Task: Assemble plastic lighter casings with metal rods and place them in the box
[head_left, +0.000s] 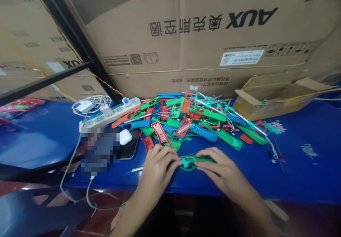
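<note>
A green half-shell of a long-nosed lighter (189,168) lies between my hands near the front edge of the blue table. Inside it are a small teal plastic part (185,163) and thin white wires. My left hand (160,164) is closed, its thumb and fingertips pinching at the shell's left side by the teal part. From behind that hand, to the left, pokes the end of a metal tube (137,169). My right hand (220,166) is closed around the shell's right end, hiding most of it. Beyond lies a pile of red, blue and green lighter shells (205,132) and metal tubes.
At left are a white power strip (112,113) with plugs and cables, a phone (130,148) and a white earbud case (125,136). An open cardboard box (277,102) stands back right, near a screwdriver (281,157). A large carton (186,48) rises behind.
</note>
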Motion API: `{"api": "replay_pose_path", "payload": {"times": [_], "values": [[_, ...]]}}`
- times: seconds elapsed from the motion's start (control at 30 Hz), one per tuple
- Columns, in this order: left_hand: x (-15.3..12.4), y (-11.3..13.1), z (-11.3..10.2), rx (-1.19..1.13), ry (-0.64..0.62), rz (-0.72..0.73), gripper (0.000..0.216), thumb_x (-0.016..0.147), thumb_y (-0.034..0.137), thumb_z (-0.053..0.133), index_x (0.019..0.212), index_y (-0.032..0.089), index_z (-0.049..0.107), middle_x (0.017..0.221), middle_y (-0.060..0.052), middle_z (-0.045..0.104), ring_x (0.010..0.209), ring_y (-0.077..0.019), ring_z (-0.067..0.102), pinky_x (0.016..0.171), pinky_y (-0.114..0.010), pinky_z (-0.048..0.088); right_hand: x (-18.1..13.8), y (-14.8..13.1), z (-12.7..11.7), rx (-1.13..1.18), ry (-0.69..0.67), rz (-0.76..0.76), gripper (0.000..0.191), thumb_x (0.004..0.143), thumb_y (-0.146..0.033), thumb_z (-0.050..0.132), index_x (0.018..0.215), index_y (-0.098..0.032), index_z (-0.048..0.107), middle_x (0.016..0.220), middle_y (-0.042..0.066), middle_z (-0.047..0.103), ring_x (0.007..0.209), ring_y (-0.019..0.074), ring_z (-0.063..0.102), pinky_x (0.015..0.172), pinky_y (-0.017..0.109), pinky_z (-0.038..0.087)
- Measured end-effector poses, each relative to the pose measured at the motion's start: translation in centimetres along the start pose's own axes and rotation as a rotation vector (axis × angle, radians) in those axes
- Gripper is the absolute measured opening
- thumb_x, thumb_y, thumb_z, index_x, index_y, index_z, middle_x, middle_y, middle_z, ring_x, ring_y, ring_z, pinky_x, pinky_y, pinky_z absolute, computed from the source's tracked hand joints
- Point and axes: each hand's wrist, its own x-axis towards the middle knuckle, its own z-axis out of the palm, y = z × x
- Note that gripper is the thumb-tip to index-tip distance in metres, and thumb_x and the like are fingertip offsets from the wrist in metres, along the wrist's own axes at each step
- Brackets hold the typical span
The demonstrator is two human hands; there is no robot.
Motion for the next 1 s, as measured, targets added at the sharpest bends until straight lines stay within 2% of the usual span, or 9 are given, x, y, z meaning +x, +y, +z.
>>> {"api": "replay_pose_path", "payload": {"times": [0.17,0.4,0.57,0.73,1.0], "values": [[0.4,-0.2,0.9,-0.006,-0.046,-0.003,0.007,0.094,0.024,0.075,0.090,0.020,0.071,0.099,-0.001,0.072,0.093,-0.0214,0.056,0.083,-0.037,0.040,0.0,0.0,0.0,0.023,0.011,0.017,0.020,0.103,-0.020,0.059,0.112,-0.026,0.075,0.119,0.007,0.069,0.109,0.0217,0.063,0.090,0.039,0.056],[1.6,-0.7,0.3,0.036,-0.157,0.090,0.016,0.097,0.032,0.070,0.087,0.020,0.072,0.097,0.000,0.073,0.091,-0.0203,0.058,0.081,-0.036,0.037,-0.2,0.2,0.2,0.049,0.010,0.039,0.020,0.103,-0.020,0.059,0.113,-0.026,0.074,0.121,0.006,0.068,0.112,0.0207,0.064,0.093,0.037,0.057],[2.1,-0.7,0.2,0.095,-0.152,0.127,0.016,0.097,0.032,0.071,0.087,0.019,0.072,0.097,0.001,0.075,0.088,-0.0195,0.060,0.082,-0.037,0.034,-0.4,0.3,0.3,0.065,0.037,0.145,0.017,0.101,-0.022,0.062,0.116,-0.024,0.070,0.128,0.007,0.067,0.112,0.0196,0.069,0.098,0.033,0.056],[2.2,-0.6,0.2,0.149,-0.158,0.108,0.015,0.096,0.032,0.072,0.088,0.019,0.072,0.099,0.001,0.075,0.086,-0.0190,0.063,0.082,-0.037,0.033,-0.3,0.2,0.3,0.071,0.042,0.128,0.014,0.101,-0.023,0.061,0.110,-0.024,0.072,0.124,0.006,0.069,0.110,0.0196,0.070,0.098,0.031,0.057],[3.2,-0.3,-0.4,0.210,-0.198,0.187,0.014,0.095,0.029,0.074,0.088,0.018,0.071,0.096,0.002,0.075,0.087,-0.0193,0.066,0.083,-0.036,0.034,0.0,-0.1,0.1,0.083,0.039,0.125,0.014,0.102,-0.023,0.060,0.103,-0.024,0.074,0.119,0.006,0.070,0.107,0.0199,0.070,0.095,0.032,0.058]]}}
